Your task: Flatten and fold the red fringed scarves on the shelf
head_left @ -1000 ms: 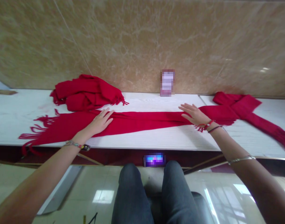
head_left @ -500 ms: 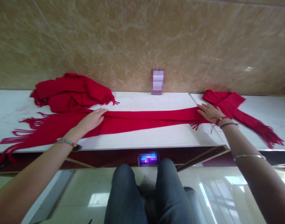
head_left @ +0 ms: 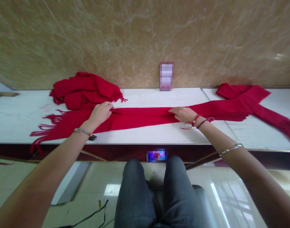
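A long red scarf (head_left: 140, 119) lies lengthwise along the white tabletop, folded over itself, its fringe spread out at the left end. My left hand (head_left: 101, 114) is closed on the scarf's upper layer left of the middle, fingers curled at the fold. Right of the middle, my right hand (head_left: 184, 114) pinches the same layer, thumb below the fingers. What lies under the fingertips is hidden. Behind my left hand sits a crumpled red scarf pile (head_left: 85, 90) with a fringed edge. At the far right, another red scarf (head_left: 244, 93) lies bent, touching or overlapping the long one.
A marbled wall (head_left: 135, 41) rises along the back of the white table (head_left: 145, 98). A phone-like upright object (head_left: 166, 76), blurred, leans there. A second blurred screen (head_left: 156, 155) is at the front edge above my knees. A dark strap (head_left: 90, 217) lies on the floor.
My right hand has moved left along the scarf, from its fringed right part toward the middle, and its fingers have closed. My left hand has curled its fingers. The view has shifted slightly.
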`<state>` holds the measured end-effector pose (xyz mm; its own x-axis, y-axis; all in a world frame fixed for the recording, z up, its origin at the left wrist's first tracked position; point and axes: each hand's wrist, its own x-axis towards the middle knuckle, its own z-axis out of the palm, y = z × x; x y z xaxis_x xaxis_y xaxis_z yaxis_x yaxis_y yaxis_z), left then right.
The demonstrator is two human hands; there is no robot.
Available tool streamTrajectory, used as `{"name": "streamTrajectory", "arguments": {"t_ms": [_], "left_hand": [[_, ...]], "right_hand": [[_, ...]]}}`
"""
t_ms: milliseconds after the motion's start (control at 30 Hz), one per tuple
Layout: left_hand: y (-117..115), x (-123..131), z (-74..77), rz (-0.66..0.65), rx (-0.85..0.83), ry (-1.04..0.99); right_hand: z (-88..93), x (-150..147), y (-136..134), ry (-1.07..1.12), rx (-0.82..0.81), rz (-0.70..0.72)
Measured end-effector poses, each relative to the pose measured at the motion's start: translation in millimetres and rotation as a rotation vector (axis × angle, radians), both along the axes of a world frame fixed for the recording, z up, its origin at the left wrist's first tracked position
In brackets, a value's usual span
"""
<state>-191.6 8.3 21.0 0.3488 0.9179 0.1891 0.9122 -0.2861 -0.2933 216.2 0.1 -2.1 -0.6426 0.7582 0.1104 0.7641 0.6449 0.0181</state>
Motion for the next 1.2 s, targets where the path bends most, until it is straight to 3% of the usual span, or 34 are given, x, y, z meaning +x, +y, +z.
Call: {"name": "streamTrajectory", "arguments": {"t_ms": [167,433,633,767,967,1200], "left_hand": [[-4.2,3.8,-7.8,0.039,0.073,0.025],[-3.6,-2.0,-10.7,-0.008,0.103,0.017],[-0.6,-2.6,-10.2,-0.151,0.080,0.078],[-2.4,10.7,-15.6,-0.266,0.095,0.041],[0.3,40.6,-19.8,-0.355,0.119,-0.046],[5.8,54.9,-21.9,-0.282,0.107,-0.142]], "right_hand": [[-5.9,9.0,2.6,0.072,0.070,-0.010],[-11.9,6.8,-0.3,0.142,0.146,-0.099],[-15.9,8.4,2.5,0.227,0.166,-0.016],[-19.0,7.9,6.1,0.268,0.184,0.063],[-15.4,4.4,5.0,0.240,0.136,0.017],[-12.7,4.6,7.3,0.255,0.116,0.016]]}}
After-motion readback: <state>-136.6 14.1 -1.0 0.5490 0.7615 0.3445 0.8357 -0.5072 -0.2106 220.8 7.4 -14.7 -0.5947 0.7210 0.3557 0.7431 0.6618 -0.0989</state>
